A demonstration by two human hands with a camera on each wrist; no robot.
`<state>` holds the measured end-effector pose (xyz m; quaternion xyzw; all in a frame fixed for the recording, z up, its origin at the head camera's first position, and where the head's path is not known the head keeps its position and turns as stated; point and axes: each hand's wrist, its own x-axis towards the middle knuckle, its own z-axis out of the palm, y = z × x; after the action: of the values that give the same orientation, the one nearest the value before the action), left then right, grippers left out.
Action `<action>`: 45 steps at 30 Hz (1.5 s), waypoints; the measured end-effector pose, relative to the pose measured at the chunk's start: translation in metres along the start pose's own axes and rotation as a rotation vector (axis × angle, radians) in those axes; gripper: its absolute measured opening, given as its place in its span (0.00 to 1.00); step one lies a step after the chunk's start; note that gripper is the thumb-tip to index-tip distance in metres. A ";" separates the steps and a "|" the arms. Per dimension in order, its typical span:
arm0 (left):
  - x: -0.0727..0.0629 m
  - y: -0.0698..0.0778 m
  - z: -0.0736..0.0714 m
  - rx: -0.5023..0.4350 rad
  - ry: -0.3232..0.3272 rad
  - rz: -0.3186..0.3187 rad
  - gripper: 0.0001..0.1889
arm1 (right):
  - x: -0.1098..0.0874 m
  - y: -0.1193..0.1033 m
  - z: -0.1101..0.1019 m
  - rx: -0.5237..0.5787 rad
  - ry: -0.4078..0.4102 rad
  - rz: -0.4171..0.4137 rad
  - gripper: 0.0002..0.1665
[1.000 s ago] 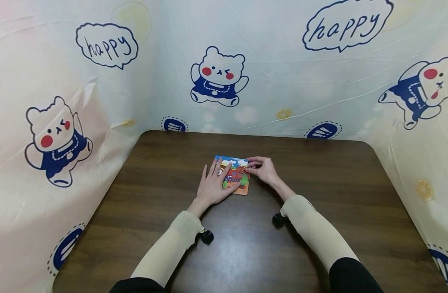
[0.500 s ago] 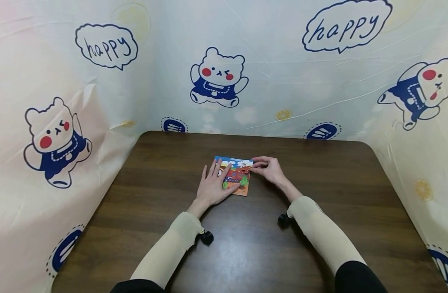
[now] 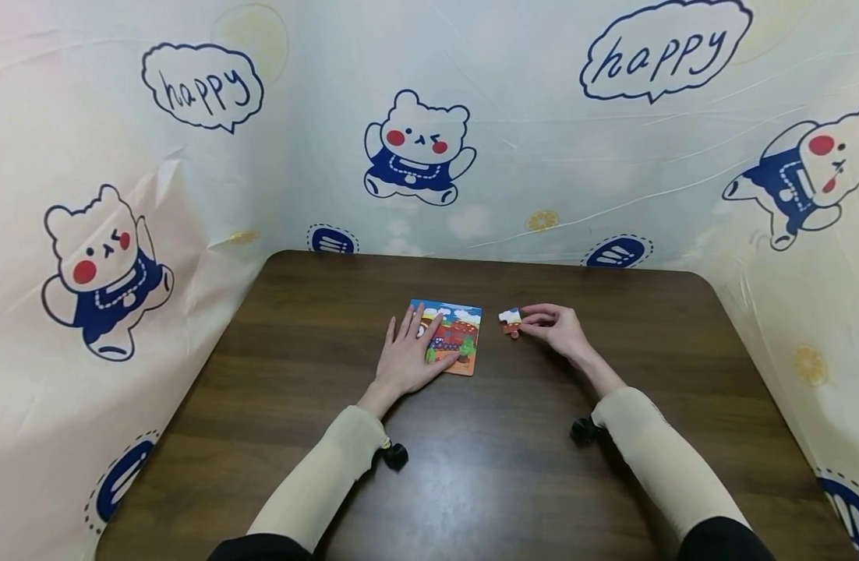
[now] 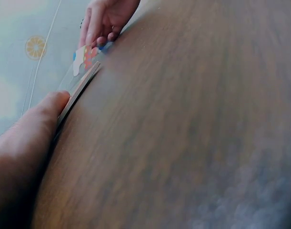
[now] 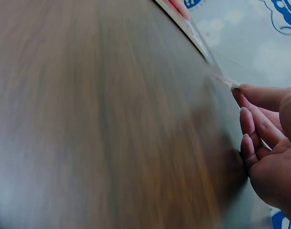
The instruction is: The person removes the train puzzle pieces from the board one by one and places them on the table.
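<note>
A small, colourful jigsaw puzzle [image 3: 464, 336] with a blue sky and a red and green scene lies flat on the table. My left hand [image 3: 404, 360] rests on its left part with fingers spread and straight, hiding some of the picture. To the right of the puzzle, my right hand [image 3: 556, 327] pinches a puzzle piece [image 3: 510, 321] between thumb and fingertips. White, blue and red show on this piece, and a short gap separates it from the puzzle. In the left wrist view the puzzle piece [image 4: 85, 58] appears beyond the puzzle's thin edge [image 4: 81, 90].
A dark brown wooden table [image 3: 471, 467] carries the puzzle. Behind it and at both sides hangs a pale curtain [image 3: 528, 140] printed with bears and "happy" bubbles. A small black device [image 3: 396, 456] hangs at the left wrist, another black device [image 3: 584, 431] at the right.
My right hand has slid a piece off the puzzle's upper right and carried it rightward, apart from the puzzle. The left hand has stayed in place on the puzzle.
</note>
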<state>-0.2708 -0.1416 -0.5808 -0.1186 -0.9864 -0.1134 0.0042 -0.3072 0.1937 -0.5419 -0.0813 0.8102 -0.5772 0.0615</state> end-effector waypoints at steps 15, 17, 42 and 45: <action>-0.002 0.000 -0.007 -0.025 -0.002 0.001 0.51 | 0.002 -0.002 -0.015 -0.178 -0.098 -0.068 0.25; -0.001 0.000 -0.006 -0.021 0.002 0.000 0.51 | 0.002 -0.002 -0.017 -0.164 -0.093 -0.054 0.24; -0.001 0.001 -0.002 -0.017 -0.008 0.004 0.51 | 0.003 0.008 0.009 -0.433 0.134 -0.064 0.33; 0.000 0.002 -0.002 -0.016 -0.015 0.004 0.51 | 0.001 0.008 0.014 -0.455 0.158 -0.051 0.34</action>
<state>-0.2703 -0.1403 -0.5788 -0.1213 -0.9853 -0.1204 -0.0041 -0.3060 0.1832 -0.5535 -0.0679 0.9194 -0.3856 -0.0365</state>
